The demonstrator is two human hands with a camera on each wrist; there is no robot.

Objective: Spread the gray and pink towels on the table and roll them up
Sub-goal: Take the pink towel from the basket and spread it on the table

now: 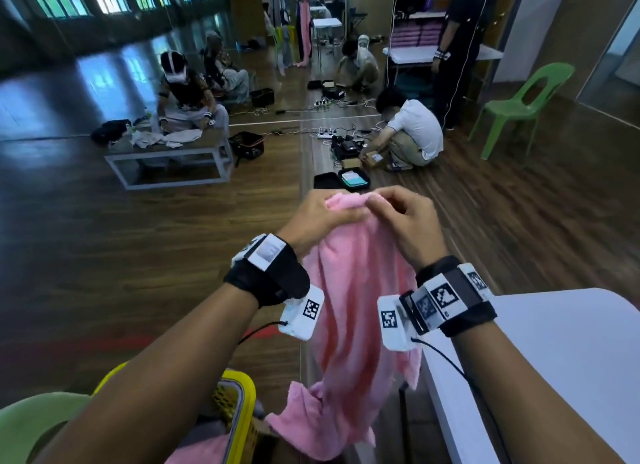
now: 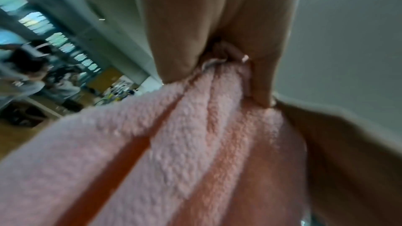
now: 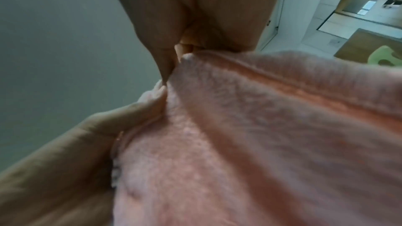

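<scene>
Head view, centre of frame: the pink towel (image 1: 349, 307) hangs in the air, bunched into vertical folds, its top edge held at mid-frame and its lower end trailing to the bottom centre of the frame. The left hand (image 1: 320, 219) grips the top edge from the left, fingers curled over the cloth. The right hand (image 1: 405, 224) holds the same edge just beside it, thumb and forefinger pinching the fabric, remaining fingers bent. The two hands are close together, nearly touching. In the left wrist view the fingers (image 2: 174, 44) are pressed together and clamp a gathered ridge of the pink towel (image 2: 195, 143); the image is blurred. In the right wrist view a fingertip (image 3: 162, 68) pinches the towel's edge, and the pink towel (image 3: 261, 135) fills the lower right of the frame. The towel does not lie on the white table (image 1: 561, 359), which occupies the lower right of the head view; the cloth hangs just beside its left edge. A yellow basket (image 1: 239, 404) sits at lower left, with more pink cloth (image 1: 197, 453) at its near side, bottom of frame. A gray towel cannot be identified. A green chair (image 1: 519, 107) stands at upper right.
</scene>
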